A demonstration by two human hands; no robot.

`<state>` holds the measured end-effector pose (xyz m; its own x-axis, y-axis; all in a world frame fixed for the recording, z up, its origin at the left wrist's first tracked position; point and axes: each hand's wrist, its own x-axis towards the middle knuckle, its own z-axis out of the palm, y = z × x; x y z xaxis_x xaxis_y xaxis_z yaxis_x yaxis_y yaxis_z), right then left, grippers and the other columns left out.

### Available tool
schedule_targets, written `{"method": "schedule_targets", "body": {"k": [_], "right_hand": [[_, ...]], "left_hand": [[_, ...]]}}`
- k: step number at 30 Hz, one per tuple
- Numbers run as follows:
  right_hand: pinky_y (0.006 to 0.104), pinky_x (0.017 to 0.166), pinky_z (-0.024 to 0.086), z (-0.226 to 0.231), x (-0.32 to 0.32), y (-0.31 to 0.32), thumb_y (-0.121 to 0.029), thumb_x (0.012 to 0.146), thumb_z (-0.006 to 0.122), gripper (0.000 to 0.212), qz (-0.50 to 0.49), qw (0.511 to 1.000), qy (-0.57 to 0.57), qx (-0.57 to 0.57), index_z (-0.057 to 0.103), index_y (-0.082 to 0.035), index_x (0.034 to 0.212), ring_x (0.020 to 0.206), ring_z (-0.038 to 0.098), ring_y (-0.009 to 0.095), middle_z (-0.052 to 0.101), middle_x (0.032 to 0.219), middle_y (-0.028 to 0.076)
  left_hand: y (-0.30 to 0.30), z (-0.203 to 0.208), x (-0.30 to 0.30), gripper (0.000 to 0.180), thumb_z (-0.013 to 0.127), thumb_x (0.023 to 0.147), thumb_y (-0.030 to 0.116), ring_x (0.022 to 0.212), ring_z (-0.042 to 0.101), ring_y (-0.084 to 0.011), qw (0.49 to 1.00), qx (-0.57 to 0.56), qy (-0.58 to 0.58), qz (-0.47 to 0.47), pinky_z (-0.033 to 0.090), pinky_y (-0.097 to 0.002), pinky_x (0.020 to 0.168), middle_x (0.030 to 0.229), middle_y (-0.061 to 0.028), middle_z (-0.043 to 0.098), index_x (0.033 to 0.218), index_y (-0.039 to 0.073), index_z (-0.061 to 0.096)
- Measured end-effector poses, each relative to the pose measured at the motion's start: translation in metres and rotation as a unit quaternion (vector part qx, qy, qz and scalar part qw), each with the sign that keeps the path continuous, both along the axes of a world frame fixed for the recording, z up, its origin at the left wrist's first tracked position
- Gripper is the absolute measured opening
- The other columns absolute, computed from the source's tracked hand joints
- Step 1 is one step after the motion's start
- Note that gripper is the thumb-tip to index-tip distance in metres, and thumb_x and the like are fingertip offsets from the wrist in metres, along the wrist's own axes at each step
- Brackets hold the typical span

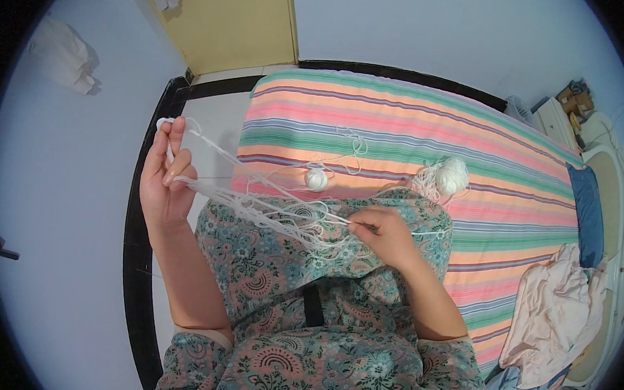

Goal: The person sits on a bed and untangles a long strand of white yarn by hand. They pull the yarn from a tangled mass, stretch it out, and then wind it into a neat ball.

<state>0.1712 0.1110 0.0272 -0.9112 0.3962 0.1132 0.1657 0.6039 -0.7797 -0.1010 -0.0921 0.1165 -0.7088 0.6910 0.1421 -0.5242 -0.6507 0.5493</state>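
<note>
My left hand (169,177) is raised at the left, its fingers curled on white yarn (255,207) that loops over the fingertips. Loose strands of this yarn stretch across my lap toward the right. My right hand (384,234) is closed in a pinch on the strands above my patterned clothing, and one strand runs on past it to the right. On the bed just beyond my lap sits a small white yarn ball (315,180). Farther right is a larger white yarn ball (453,175) beside a heap of loose yarn (427,180).
I sit at the edge of a bed with a striped sheet (509,205). Loose yarn curls (357,142) lie on it. Pale crumpled clothing (553,306) and a blue pillow (588,209) are by the headboard (612,189). A white cabinet (557,122) stands at the far right.
</note>
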Motion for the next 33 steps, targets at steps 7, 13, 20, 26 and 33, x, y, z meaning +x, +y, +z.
{"method": "schedule_targets", "body": {"k": [7, 13, 20, 26, 33], "right_hand": [[0.0245, 0.068, 0.045, 0.021, 0.018, 0.027, -0.018, 0.089, 0.052, 0.019, -0.032, 0.882, 0.069, -0.466, 0.06, -0.001, 0.092, 0.074, 0.056, 0.011, 0.061, 0.078, 0.004], [0.0209, 0.057, 0.042, 0.031, 0.029, 0.043, -0.022, 0.089, 0.051, 0.019, -0.093, 0.817, 0.148, -0.549, 0.057, -0.004, 0.09, 0.063, 0.052, 0.01, 0.056, 0.072, 0.002], [0.0168, 0.047, 0.03, 0.049, 0.053, 0.064, -0.022, 0.088, 0.053, 0.019, -0.191, 0.856, 0.186, -0.442, 0.058, -0.004, 0.09, 0.051, 0.041, 0.005, 0.048, 0.06, -0.002], [0.0178, 0.042, 0.023, 0.084, 0.077, 0.091, -0.021, 0.088, 0.053, 0.018, -0.23, 0.876, 0.235, -0.353, 0.058, -0.004, 0.09, 0.045, 0.031, 0.004, 0.039, 0.053, -0.004], [0.0171, 0.044, 0.021, 0.105, 0.09, 0.103, -0.021, 0.089, 0.052, 0.017, -0.283, 0.887, 0.257, -0.259, 0.058, -0.006, 0.092, 0.049, 0.028, 0.002, 0.037, 0.057, -0.006]], "left_hand": [[-0.007, -0.006, -0.002, 0.021, 0.032, 0.096, 0.016, 0.042, 0.031, -0.0024, 1.0, -0.018, 0.005, 0.005, 0.029, -0.0133, 0.035, 0.109, -0.0107, 0.057, 0.101, 0.004, 0.048], [0.0, -0.018, -0.004, 0.02, 0.034, 0.096, 0.017, 0.043, 0.029, -0.0022, 0.998, -0.037, 0.024, -0.035, 0.027, -0.0132, 0.035, 0.109, -0.0092, 0.058, 0.101, 0.004, 0.049], [0.008, -0.022, 0.006, 0.016, 0.039, 0.093, 0.017, 0.047, 0.028, -0.0019, 0.962, -0.238, 0.135, 0.005, 0.026, -0.0161, 0.041, 0.087, -0.003, 0.059, 0.097, 0.006, 0.05], [0.025, -0.009, 0.023, 0.013, 0.048, 0.089, 0.014, 0.051, 0.037, -0.0024, 0.841, -0.412, 0.351, 0.023, 0.03, -0.0168, 0.046, 0.077, -0.001, 0.058, 0.096, 0.004, 0.054], [0.044, -0.029, 0.029, 0.013, 0.052, 0.086, 0.009, 0.066, 0.053, -0.0094, 0.702, -0.464, 0.525, 0.126, 0.044, -0.024, 0.061, 0.076, -0.0024, 0.06, 0.094, 0.001, 0.057]]}}
